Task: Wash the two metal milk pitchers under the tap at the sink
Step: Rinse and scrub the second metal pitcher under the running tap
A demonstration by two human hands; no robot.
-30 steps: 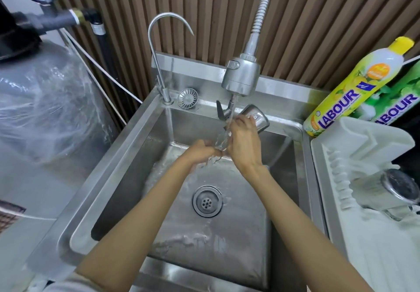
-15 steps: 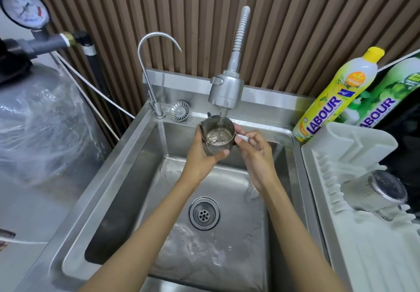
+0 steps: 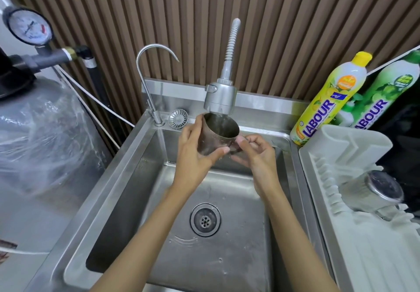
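- The pitcher (image 3: 216, 136) is held above the sink (image 3: 127, 178), its mouth right under the tap's spray head (image 3: 220, 97) and tipped toward the right; a thin stream of water falls into it (how much has gathered inside I cannot tell).
- The left hand (image 3: 193, 155) wraps the pitcher's body, fingers behind and thumb across the front wall.
- The right hand (image 3: 256, 153) has its fingers curled at the handle side, pinching the handle with thumb and fingertips.
- The second pitcher (image 3: 372, 191) lies on its side on the white drying rack (image 3: 354, 235), to the right of the sink, base toward the camera.
- The sink basin is wet, with the drain (image 3: 205, 219) below the forearms.
- A loose strainer plug (image 3: 178, 118) sits on the back ledge beside a thin gooseneck faucet (image 3: 150, 75).
- A yellow soap bottle (image 3: 329, 100) and a green soap bottle (image 3: 381, 94) lean against the slatted wall behind the rack.
- On the left are a plastic-wrapped tank (image 3: 41, 137) and a pressure gauge (image 3: 28, 27).
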